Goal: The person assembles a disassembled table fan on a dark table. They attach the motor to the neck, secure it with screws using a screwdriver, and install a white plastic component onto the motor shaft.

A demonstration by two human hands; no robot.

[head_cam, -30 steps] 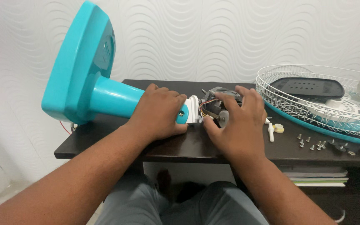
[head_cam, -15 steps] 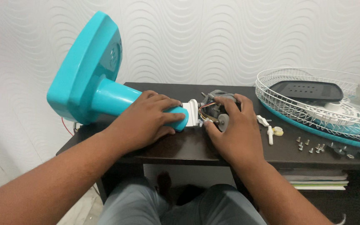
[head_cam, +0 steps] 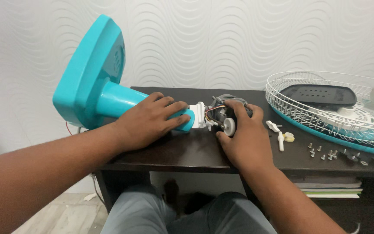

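fan motor (head_cam: pixel 224 113) half under the right hand (head_cam: pixel 242 138), grille (head_cam: pixel 325 108) cut by the right edge, screws (head_cam: pixel 321 151) too small

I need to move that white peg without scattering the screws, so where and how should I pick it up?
Pinch the white peg across its narrow middle, coming from straight above. It lies flat on the dark table, its long axis running toward you, with bare tabletop on its left side. The yellowish ring sits close on its right, and the screws lie farther right.
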